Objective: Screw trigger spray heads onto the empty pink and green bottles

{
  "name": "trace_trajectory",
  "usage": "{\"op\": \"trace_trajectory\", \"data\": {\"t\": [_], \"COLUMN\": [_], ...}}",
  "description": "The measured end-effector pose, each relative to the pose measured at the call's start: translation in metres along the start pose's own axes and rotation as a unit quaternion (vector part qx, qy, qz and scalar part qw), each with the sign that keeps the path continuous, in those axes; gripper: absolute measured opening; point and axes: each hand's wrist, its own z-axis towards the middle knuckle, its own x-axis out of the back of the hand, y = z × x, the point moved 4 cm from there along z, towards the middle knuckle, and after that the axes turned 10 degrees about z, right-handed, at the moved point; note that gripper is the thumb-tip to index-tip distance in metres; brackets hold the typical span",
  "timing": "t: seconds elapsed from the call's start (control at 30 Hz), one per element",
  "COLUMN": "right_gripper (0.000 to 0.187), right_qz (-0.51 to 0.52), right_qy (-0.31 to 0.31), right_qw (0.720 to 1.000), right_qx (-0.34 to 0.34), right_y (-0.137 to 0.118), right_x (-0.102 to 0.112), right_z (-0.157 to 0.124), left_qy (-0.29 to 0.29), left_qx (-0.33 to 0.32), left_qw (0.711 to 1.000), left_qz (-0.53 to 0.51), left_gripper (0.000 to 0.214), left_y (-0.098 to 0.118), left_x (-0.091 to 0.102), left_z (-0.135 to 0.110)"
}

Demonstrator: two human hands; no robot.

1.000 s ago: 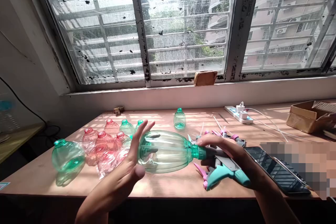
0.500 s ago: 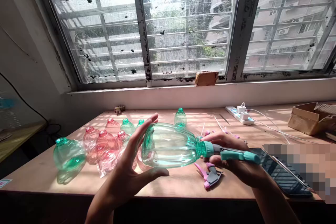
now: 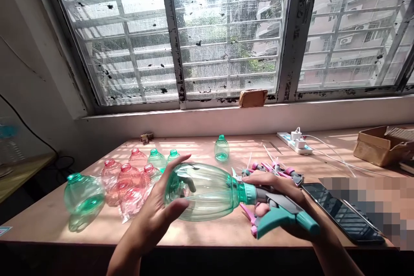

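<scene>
A clear green spray bottle (image 3: 207, 190) lies sideways in the air just above the wooden table (image 3: 207, 230). My left hand (image 3: 161, 211) cups its base, fingers curled round the bottom. My right hand (image 3: 278, 194) grips the grey and teal trigger head (image 3: 281, 215) at the bottle's neck, with the trigger pointing down and to the right. Below the head, a pink and grey trigger head (image 3: 250, 217) lies on the table.
Several pink and green bottles (image 3: 129, 179) without heads stand at the left, one large green bottle (image 3: 82, 194) nearest the edge. A small green bottle (image 3: 221, 148) stands further back. Loose trigger heads (image 3: 274, 168), a phone (image 3: 343, 213), a power strip (image 3: 296, 142) and a cardboard box (image 3: 380, 144) lie right.
The bottle has turned about its long axis, so the teal trigger now points down where half a second ago it lay level. Both hands have sunk a little toward the table.
</scene>
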Motion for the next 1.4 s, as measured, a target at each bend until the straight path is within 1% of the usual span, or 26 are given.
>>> {"op": "trace_trajectory", "data": {"t": [0.13, 0.17, 0.27, 0.3, 0.37, 0.47, 0.57, 0.63, 0.77, 0.87, 0.93, 0.97, 1.03, 1.1, 1.13, 1.2, 1.27, 1.3, 1.33, 1.4], "right_gripper": [0.044, 0.043, 0.039, 0.040, 0.046, 0.053, 0.046, 0.042, 0.045, 0.047, 0.044, 0.042, 0.041, 0.042, 0.042, 0.041, 0.038, 0.036, 0.035, 0.040], "right_qz": [-0.090, -0.104, -0.122, -0.122, -0.114, -0.054, 0.043, 0.098, 0.179, 0.224, 0.259, 0.273, 0.285, 0.276, 0.263, 0.218, 0.171, 0.152, 0.132, 0.067], "right_qy": [0.010, 0.013, 0.031, 0.042, 0.075, 0.112, 0.111, 0.119, 0.140, 0.127, 0.113, 0.108, 0.103, 0.101, 0.107, 0.132, 0.153, 0.155, 0.153, 0.163], "right_qw": [0.992, 0.989, 0.986, 0.987, 0.989, 0.992, 0.989, 0.981, 0.959, 0.947, 0.938, 0.934, 0.930, 0.932, 0.935, 0.948, 0.962, 0.968, 0.973, 0.977], "right_qx": [0.084, 0.100, 0.105, 0.094, 0.050, -0.027, -0.086, -0.117, -0.171, -0.192, -0.200, -0.202, -0.206, -0.213, -0.212, -0.190, -0.146, -0.124, -0.111, -0.119], "right_y": [-0.016, -0.019, -0.025, -0.025, -0.022, -0.014, -0.008, -0.004, 0.002, -0.005, -0.014, -0.018, -0.023, -0.022, -0.019, -0.011, -0.003, 0.001, 0.005, 0.018], "right_x": [-0.008, -0.010, -0.013, -0.012, -0.010, -0.006, -0.004, -0.001, 0.008, 0.010, 0.009, 0.008, 0.005, 0.002, 0.001, 0.002, 0.003, 0.003, 0.002, 0.001], "right_z": [0.000, -0.001, -0.006, -0.008, -0.011, -0.012, -0.007, -0.004, -0.003, -0.007, -0.009, -0.010, -0.010, -0.009, -0.008, -0.007, -0.006, -0.005, -0.003, 0.003], "left_qy": [0.002, 0.000, -0.018, -0.024, -0.021, 0.009, 0.026, 0.040, 0.052, 0.064, 0.093, 0.105, 0.103, 0.070, 0.058, 0.065, 0.087, 0.094, 0.094, 0.070], "left_qx": [-0.019, -0.022, -0.035, -0.050, -0.099, -0.176, -0.209, -0.221, -0.271, -0.332, -0.367, -0.370, -0.351, -0.323, -0.312, -0.282, -0.238, -0.212, -0.185, -0.131], "left_qw": [0.999, 0.999, 0.998, 0.996, 0.990, 0.981, 0.977, 0.974, 0.959, 0.934, 0.916, 0.913, 0.919, 0.930, 0.932, 0.930, 0.923, 0.921, 0.924, 0.938], "left_qz": [-0.026, -0.029, -0.054, -0.072, -0.097, -0.081, -0.036, -0.001, 0.068, 0.114, 0.131, 0.136, 0.146, 0.161, 0.176, 0.226, 0.291, 0.313, 0.322, 0.315], "left_gripper": [0.083, 0.081, 0.080, 0.083, 0.092, 0.100, 0.101, 0.100, 0.101, 0.105, 0.098, 0.094, 0.089, 0.091, 0.092, 0.088, 0.081, 0.083, 0.089, 0.103], "left_y": [0.011, 0.012, 0.011, 0.010, 0.012, 0.018, 0.024, 0.028, 0.036, 0.047, 0.055, 0.058, 0.062, 0.061, 0.059, 0.053, 0.042, 0.035, 0.027, 0.008], "left_x": [-0.003, -0.005, -0.010, -0.012, -0.013, -0.014, -0.018, -0.022, -0.031, -0.034, -0.032, -0.030, -0.024, -0.019, -0.017, -0.011, -0.007, -0.004, -0.002, 0.002], "left_z": [0.001, 0.002, 0.001, 0.001, -0.001, -0.003, -0.002, -0.001, -0.003, -0.012, -0.020, -0.024, -0.027, -0.026, -0.025, -0.019, -0.013, -0.009, -0.006, 0.001]}}
